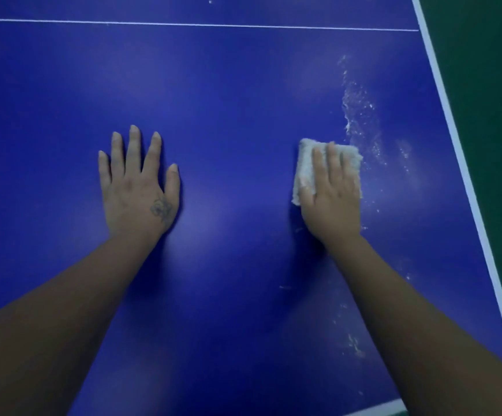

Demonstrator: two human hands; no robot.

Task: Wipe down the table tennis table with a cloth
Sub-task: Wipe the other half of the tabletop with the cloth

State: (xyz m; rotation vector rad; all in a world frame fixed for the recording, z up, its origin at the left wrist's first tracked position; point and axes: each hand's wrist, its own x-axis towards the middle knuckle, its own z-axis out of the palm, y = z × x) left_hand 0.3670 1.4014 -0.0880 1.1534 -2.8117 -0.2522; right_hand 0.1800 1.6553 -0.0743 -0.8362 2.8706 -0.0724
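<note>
1 table point(228, 100), blue. On table: 1 cloth point(303, 169), 2 grips, i.e. left grip point(137, 193) + right grip point(332, 202). 3 white lines: 1 thin line point(198, 24) across table's far part, 2 edge lines point(453, 139). White specks point(360, 115) nr table's right edge: too many to count.

The floor point(489, 115) is dark green and plain, a strip lying right of the grip and running from well beyond it to nearer than it. The light is dim and diffuse, leaving soft pale sheens on the table point(243, 85) left of and beyond the grip.
</note>
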